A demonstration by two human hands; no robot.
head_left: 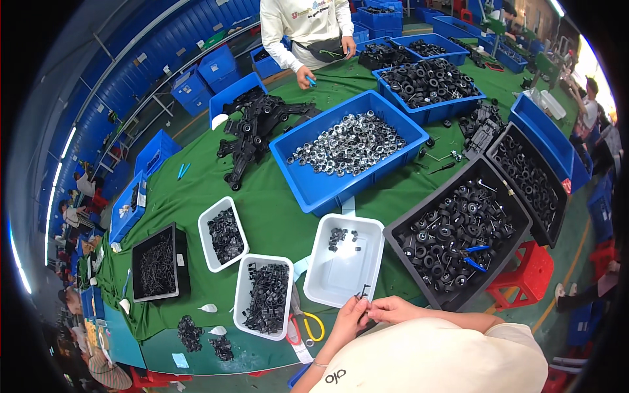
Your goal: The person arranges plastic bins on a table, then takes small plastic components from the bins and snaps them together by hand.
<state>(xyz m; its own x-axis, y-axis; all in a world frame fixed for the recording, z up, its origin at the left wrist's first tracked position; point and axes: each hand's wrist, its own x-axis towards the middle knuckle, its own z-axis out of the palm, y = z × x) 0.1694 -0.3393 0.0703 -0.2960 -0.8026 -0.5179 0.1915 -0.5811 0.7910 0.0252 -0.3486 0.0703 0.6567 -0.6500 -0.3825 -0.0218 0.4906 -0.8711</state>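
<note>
My left hand [352, 316] pinches a small black plastic part [364, 291], whose thin prongs stick up past the fingertips. Close against it, my right hand [392, 309] has its fingers pressed together; what they grip is mostly hidden. Both hands are at the near edge of a white tray [316, 263] with several small black pieces [339, 238] at its far end. Left of my hands lie scissors [308, 326] with one red and one yellow handle. Beside them stands a white bin [285, 283] full of small black parts, and another white bin [206, 226] sits behind it.
A black crate [419, 288] of small wheels, with blue-handled pliers [476, 261], stands at my right. A blue crate [286, 175] of shiny wheel rims lies ahead. A black bin [185, 262] of thin rods is at left. Across the green-covered table stands another person [308, 29].
</note>
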